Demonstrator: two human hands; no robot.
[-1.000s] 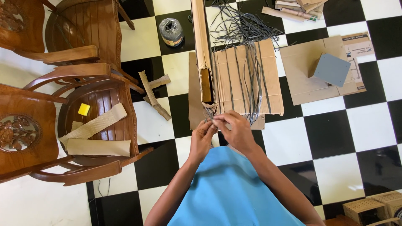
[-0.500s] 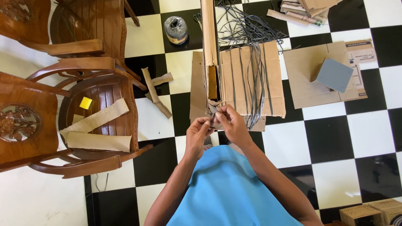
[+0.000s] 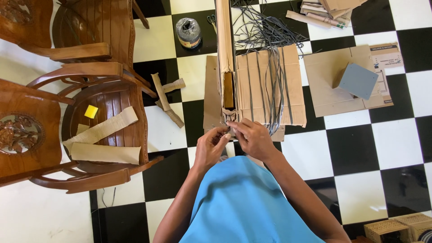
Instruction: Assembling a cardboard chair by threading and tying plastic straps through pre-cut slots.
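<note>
cardboard strip [image 3: 225,58], the long folded one standing up off the flat cardboard sheet [image 3: 294,85] on the checkered floor [image 3: 360,148], is what both hands are on, right at its near end. only the head view here, looking straight down. left hand [image 3: 211,146] has its fingers pressed together, pinching something small at the strip's near tip; right hand [image 3: 254,137] meets it there, fingertips pinched on the same spot. can't make out what the little bit between them is. dark thin strands [image 3: 270,90] trail over the sheet beside the strip. i'd say the strip is light and fairly stiff lengthwise but creases easily, so holding it low near the fold looks safest; the strands look floppy. off to the side: a wooden chair [image 3: 112,67] with cardboard offcuts [image 3: 101,130] on its seat, a spool of twine [image 3: 188,32], a grey block [image 3: 357,81]. versus half a second back, the hands sit in about the same place, fingers closed a touch tighter
</note>
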